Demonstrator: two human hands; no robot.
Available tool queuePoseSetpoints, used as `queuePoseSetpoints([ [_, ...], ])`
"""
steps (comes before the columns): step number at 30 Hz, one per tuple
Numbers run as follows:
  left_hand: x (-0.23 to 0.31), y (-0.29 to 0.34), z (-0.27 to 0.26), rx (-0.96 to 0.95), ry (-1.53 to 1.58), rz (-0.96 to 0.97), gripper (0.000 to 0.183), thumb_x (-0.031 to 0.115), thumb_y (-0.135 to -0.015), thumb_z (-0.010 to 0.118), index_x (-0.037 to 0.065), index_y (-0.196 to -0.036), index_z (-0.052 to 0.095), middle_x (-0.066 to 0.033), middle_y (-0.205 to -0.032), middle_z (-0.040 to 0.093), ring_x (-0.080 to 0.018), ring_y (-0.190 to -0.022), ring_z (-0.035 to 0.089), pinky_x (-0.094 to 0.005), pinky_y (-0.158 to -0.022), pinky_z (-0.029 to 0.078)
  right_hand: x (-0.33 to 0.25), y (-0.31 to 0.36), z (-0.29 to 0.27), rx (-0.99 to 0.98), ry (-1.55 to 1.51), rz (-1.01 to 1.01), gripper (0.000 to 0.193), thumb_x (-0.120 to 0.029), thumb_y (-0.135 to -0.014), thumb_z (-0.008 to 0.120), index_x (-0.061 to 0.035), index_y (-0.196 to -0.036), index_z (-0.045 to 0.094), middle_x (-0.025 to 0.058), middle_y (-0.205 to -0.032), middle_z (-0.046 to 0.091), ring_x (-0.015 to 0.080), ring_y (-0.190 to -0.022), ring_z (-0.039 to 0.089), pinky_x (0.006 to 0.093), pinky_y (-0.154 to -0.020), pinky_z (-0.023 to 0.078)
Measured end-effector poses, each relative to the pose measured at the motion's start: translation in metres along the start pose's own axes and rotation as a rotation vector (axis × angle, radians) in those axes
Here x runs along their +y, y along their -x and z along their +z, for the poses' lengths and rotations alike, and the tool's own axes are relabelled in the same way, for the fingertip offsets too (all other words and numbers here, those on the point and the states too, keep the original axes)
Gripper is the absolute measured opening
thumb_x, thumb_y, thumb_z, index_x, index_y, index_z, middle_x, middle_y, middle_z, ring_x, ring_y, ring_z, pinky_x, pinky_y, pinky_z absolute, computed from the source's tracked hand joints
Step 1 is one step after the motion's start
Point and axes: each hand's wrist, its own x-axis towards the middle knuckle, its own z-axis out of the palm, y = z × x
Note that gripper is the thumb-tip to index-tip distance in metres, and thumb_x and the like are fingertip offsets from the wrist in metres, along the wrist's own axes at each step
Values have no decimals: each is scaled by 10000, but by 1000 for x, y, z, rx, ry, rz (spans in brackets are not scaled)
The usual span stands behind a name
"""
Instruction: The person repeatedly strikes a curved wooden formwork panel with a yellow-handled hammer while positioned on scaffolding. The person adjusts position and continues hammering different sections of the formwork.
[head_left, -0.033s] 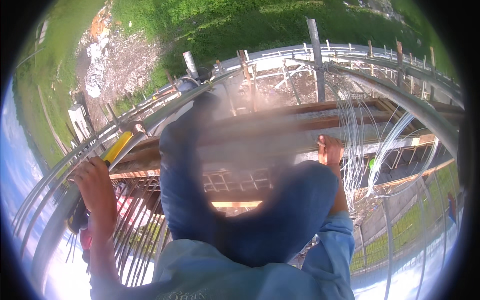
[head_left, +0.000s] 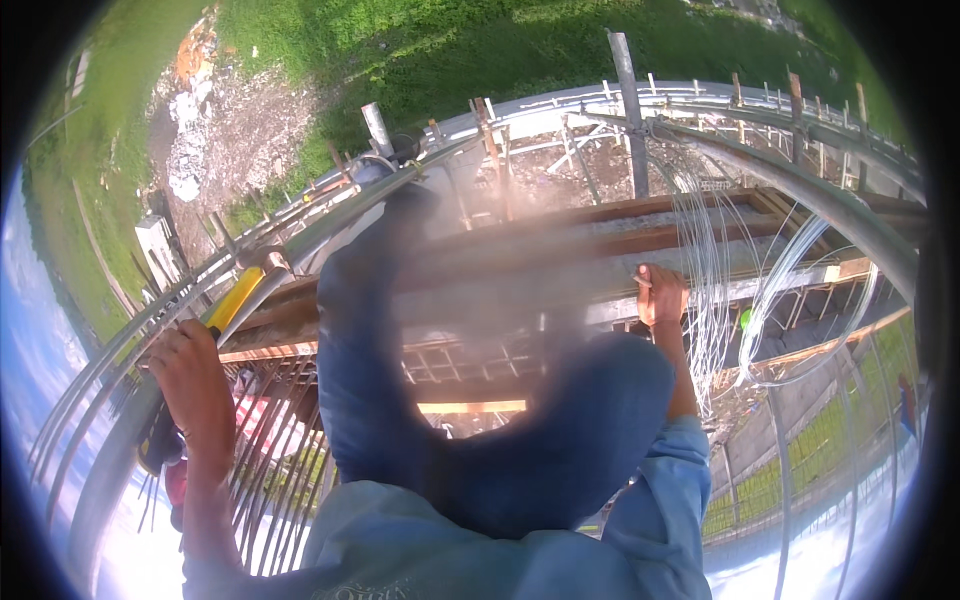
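Note:
At the left, my left hand (head_left: 188, 370) is closed, its fingers curled over a grey metal pipe (head_left: 108, 490) and a long yellow-and-black tool (head_left: 236, 301). The tool's yellow length sticks out beyond the knuckles along the pipe; its kind is not clear. My right hand (head_left: 661, 294) is closed in a fist by the edge of a timber-sided concrete form (head_left: 735, 287), right of my bent knee. Something small and dark shows under its fingers, too hidden to name. Coils of thin silvery wire (head_left: 698, 290) hang just right of that hand.
My legs (head_left: 500, 455) are bent between the hands, over the timber form. Grey pipes (head_left: 790, 182) cross at the right and upper left. Thin steel bars (head_left: 275, 450) lie below at the left. Upright stakes (head_left: 627, 115) stand on the far side, with grass (head_left: 450, 50) beyond.
The view has tilted very slightly. Both hands stay in the same places and keep their closed shape.

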Motion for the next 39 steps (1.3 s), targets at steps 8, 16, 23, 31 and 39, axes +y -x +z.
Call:
queuePoseSetpoints([
  [8,-1,6,5,27,152,-7,357,412,-925,691,86,-1011,571,-94,-970,674,-287,-946,686,-380,-838,539,-7,0,-5,-36,87,-5,270,-259,-1030,523,-88,-881,669,89,-838,699,329,-765,656,438,-782,508],
  [16,19,13,11,177,61,-151,439,510,-897,671,85,-966,585,-67,-947,655,-255,-915,657,-370,-840,541,-6,4,3,44,56,-1,275,-279,-984,596,-59,-845,684,143,-810,684,397,-744,621,470,-717,492],
  [23,21,16,38,577,130,-127,409,368,-753,803,104,-906,532,-31,-871,563,-238,-833,588,-363,-737,529,-13,5,-1,17,18,70,414,-315,-1058,493,-56,-850,740,147,-794,717,397,-757,658,482,-752,497],
  [31,23,10,56,654,24,-148,526,639,-829,666,128,-826,544,-21,-761,529,-182,-733,548,-341,-720,487,-16,11,1,128,-59,233,524,-439,-1071,469,-38,-841,716,185,-736,679,428,-723,663,489,-700,507],
  [39,16,0,63,681,-87,-61,603,725,-888,561,129,-798,556,-24,-695,543,-184,-691,577,-346,-695,463,10,18,15,190,13,198,682,-532,-1020,526,27,-661,679,289,-692,638,481,-721,644,558,-714,498],
])
